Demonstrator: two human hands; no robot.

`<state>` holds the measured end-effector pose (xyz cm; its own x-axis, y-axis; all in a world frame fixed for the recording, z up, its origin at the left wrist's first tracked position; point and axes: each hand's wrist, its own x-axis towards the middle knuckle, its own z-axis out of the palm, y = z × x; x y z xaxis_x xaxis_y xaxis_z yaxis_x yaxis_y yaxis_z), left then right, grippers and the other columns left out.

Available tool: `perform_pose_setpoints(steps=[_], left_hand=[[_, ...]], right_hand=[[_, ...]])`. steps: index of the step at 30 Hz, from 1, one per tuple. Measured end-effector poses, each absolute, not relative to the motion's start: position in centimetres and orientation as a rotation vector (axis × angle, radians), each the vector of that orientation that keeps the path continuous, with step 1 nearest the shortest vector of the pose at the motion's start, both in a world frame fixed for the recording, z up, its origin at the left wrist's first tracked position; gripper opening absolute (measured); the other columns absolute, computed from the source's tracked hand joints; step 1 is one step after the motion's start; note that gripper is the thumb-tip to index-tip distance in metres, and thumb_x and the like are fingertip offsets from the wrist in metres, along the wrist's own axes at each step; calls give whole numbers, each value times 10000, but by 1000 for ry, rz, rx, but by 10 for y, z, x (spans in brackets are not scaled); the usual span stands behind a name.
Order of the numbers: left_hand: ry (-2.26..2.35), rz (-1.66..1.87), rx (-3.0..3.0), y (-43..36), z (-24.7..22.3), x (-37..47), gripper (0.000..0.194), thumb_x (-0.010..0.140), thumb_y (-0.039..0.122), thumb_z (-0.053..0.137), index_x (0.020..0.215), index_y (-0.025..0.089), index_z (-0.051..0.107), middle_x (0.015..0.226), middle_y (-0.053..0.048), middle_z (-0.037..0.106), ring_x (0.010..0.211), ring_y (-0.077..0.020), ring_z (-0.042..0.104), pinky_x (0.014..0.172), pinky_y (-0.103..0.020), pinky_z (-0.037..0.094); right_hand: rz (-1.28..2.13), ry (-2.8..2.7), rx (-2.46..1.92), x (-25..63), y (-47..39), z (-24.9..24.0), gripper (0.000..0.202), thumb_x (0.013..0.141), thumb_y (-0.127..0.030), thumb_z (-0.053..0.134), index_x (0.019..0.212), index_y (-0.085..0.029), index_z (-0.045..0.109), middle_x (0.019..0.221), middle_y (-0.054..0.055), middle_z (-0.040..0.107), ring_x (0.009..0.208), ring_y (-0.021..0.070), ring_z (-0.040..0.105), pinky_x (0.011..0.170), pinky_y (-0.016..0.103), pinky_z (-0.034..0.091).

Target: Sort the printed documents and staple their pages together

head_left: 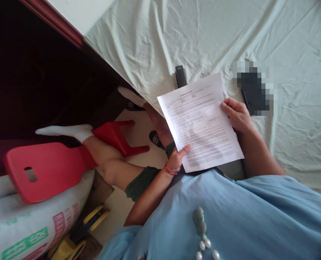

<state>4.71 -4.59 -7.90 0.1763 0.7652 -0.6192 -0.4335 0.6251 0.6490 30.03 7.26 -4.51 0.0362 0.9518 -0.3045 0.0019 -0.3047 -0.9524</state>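
Printed sheets of paper (201,126), or a single sheet, are held up in front of my blue shirt, with lines of small text and a heading along the top edge. My left hand (176,159) pinches the lower left edge, thumb on the printed face; a red string bracelet circles that wrist. The upper right edge is gripped between the thumb and fingers of my right hand (237,112). Just beyond the top edge lies a black stapler-like object (180,76), its near end hidden by the paper.
Wrinkled pale cloth (203,36) covers the surface beyond. A dark, pixelated flat object (254,92) lies on it at right. At left stand a red plastic chair (47,169), a printed white sack (36,220) and a yellow-and-black object (76,238). My legs stretch across the chair.
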Motion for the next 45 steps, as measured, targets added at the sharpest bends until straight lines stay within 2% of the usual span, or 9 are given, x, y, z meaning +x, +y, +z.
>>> perform_pose_setpoints(steps=[15, 28, 33, 40, 45], left_hand=[[1094, 896, 316, -44, -76, 48, 789, 679, 517, 989, 1350, 168, 763, 1278, -138, 795, 1324, -380, 691, 1237, -523, 472], [1092, 893, 344, -42, -77, 47, 775, 685, 528, 982, 1337, 166, 771, 1289, -136, 792, 1315, -370, 696, 1234, -508, 476], [1093, 892, 325, -42, -75, 48, 786, 678, 514, 990, 1348, 167, 766, 1270, -132, 798, 1323, -373, 692, 1244, -521, 466], [1119, 873, 319, -43, -81, 49, 727, 660, 566, 988, 1225, 145, 810, 1259, -147, 801, 1320, -392, 693, 1247, -538, 463], [1103, 910, 313, -47, -85, 52, 635, 714, 591, 953, 1155, 152, 829, 1278, -142, 797, 1347, -385, 680, 1250, -529, 466]], right_hand=[[1394, -1046, -1452, 301, 74, -45, 421, 792, -734, 847, 791, -350, 674, 679, -43, 570, 621, 143, 359, 555, 346, 275], [1375, -1048, -1472, 300, 73, -43, 482, 759, -770, 853, 775, -329, 660, 661, -46, 571, 604, 137, 356, 541, 337, 296], [1382, -1048, -1460, 301, 74, -44, 447, 788, -738, 852, 785, -332, 666, 681, -42, 573, 608, 141, 349, 557, 344, 291], [1361, -1073, -1472, 302, 72, -48, 481, 801, -768, 828, 800, -320, 651, 677, -39, 547, 616, 136, 333, 546, 343, 291], [1324, -1107, -1455, 304, 74, -54, 520, 794, -767, 829, 816, -283, 639, 677, -34, 510, 578, 119, 352, 503, 311, 269]])
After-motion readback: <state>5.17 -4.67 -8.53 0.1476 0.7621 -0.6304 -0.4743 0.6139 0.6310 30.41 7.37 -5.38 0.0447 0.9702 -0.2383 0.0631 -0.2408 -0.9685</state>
